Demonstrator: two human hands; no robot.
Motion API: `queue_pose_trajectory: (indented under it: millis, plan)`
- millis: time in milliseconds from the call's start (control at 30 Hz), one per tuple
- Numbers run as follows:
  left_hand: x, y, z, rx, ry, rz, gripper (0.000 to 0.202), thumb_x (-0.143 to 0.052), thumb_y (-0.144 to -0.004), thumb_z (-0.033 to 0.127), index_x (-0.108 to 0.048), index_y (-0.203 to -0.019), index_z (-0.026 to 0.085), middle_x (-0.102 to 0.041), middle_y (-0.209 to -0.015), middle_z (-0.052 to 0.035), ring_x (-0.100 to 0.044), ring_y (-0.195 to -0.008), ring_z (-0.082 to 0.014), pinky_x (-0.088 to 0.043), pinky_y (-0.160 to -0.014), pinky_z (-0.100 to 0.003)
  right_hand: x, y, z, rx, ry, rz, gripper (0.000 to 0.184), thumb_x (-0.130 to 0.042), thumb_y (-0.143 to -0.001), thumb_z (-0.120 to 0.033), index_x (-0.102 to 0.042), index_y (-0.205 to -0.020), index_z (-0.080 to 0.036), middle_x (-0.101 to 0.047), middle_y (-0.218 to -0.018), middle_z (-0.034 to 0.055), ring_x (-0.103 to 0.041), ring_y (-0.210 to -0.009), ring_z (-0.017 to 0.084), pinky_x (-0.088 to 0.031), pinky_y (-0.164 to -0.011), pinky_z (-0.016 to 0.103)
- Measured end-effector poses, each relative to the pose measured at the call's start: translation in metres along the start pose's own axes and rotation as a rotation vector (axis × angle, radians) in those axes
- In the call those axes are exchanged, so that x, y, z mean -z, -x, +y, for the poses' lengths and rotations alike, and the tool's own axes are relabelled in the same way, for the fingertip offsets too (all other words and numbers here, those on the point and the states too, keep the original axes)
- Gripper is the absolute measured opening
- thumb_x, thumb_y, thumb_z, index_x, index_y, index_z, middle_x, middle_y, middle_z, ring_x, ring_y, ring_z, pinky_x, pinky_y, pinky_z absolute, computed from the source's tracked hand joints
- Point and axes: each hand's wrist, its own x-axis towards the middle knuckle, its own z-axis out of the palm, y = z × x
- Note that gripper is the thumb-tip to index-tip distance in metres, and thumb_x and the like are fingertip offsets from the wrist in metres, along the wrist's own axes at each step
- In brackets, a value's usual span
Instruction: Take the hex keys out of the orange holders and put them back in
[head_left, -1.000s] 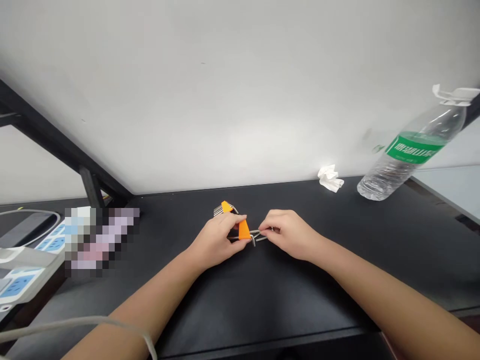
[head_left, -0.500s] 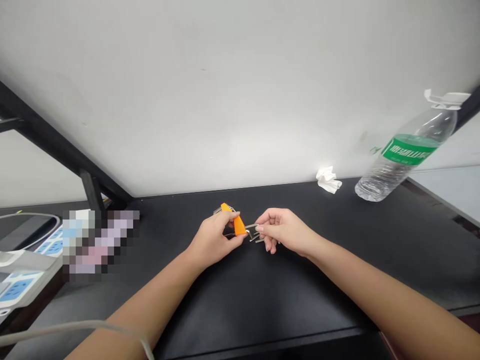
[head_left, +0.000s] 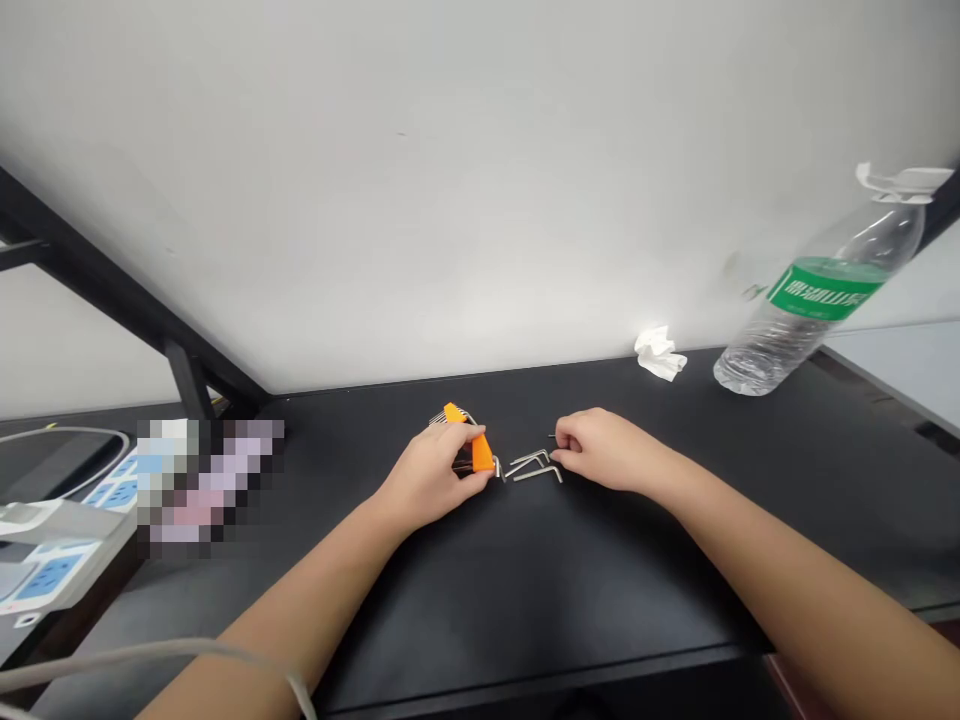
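My left hand (head_left: 431, 465) is closed around an orange hex key holder (head_left: 482, 452), thumb and fingers on its two sides. Several metal hex keys (head_left: 437, 419) stick out of the holder's far end, and a bent key end (head_left: 499, 468) shows at its right side. Just right of it, a few loose L-shaped hex keys (head_left: 538, 472) lie on the black tabletop. My right hand (head_left: 604, 447) is beside them with fingers pinched. A thin dark tip (head_left: 552, 436) pokes out from those fingers, apparently a small hex key; the rest is hidden.
A large clear bottle with a green label (head_left: 829, 288) stands at the back right. Crumpled white tissue (head_left: 660, 353) lies near the wall. On the left are power strips (head_left: 49, 578) and a blurred-out item (head_left: 217, 480). A pale cable (head_left: 150, 650) crosses the lower left.
My right hand has moved right, away from the orange holder, uncovering the loose hex keys on the table. My left hand keeps its hold on the holder, nearly still.
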Motion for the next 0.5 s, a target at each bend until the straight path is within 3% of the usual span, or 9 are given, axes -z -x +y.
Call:
queue_pose_trajectory:
  millis: [200,333,400,500]
  plan:
    - [-0.001,-0.001,0.000,0.014,0.001,-0.022,0.042,-0.074,-0.084,0.031,-0.065,-0.123,0.021,-0.076,-0.115,-0.0069,-0.074,-0.105,-0.0253,-0.064,-0.088,-0.039,-0.018,0.002,-0.010,0.079,0.131,-0.067,0.010,-0.064,-0.083,-0.015,-0.059,-0.077,-0.021,-0.069,-0.087,0.0060,-0.058,-0.068,0.017,-0.033,-0.055,0.027]
    - [-0.001,0.000,0.000,0.010,0.009,-0.022,0.040,-0.073,-0.084,0.031,-0.065,-0.123,0.021,-0.076,-0.114,-0.0072,-0.074,-0.105,-0.0253,-0.065,-0.088,-0.039,-0.017,0.006,-0.021,0.022,0.159,-0.112,0.019,-0.065,-0.074,-0.009,-0.052,-0.065,-0.020,-0.066,-0.077,0.0060,-0.054,-0.058,0.016,-0.030,-0.050,0.028]
    - [-0.001,0.000,0.000,0.008,0.004,-0.020,0.041,-0.073,-0.084,0.031,-0.066,-0.122,0.021,-0.076,-0.114,-0.0072,-0.074,-0.105,-0.0256,-0.064,-0.089,-0.039,-0.012,0.007,-0.022,0.000,0.012,-0.142,0.018,-0.067,-0.073,-0.010,-0.054,-0.065,-0.020,-0.066,-0.073,0.0041,-0.055,-0.054,0.014,-0.031,-0.047,0.026]
    - [-0.002,0.000,0.000,-0.004,-0.009,-0.017,0.041,-0.074,-0.083,0.032,-0.066,-0.122,0.021,-0.076,-0.114,-0.0073,-0.074,-0.105,-0.0261,-0.064,-0.089,-0.039,-0.006,0.007,-0.020,-0.036,-0.417,-0.186,0.007,-0.064,-0.081,-0.014,-0.063,-0.080,-0.021,-0.067,-0.070,-0.0005,-0.062,-0.052,0.013,-0.043,-0.049,0.023]
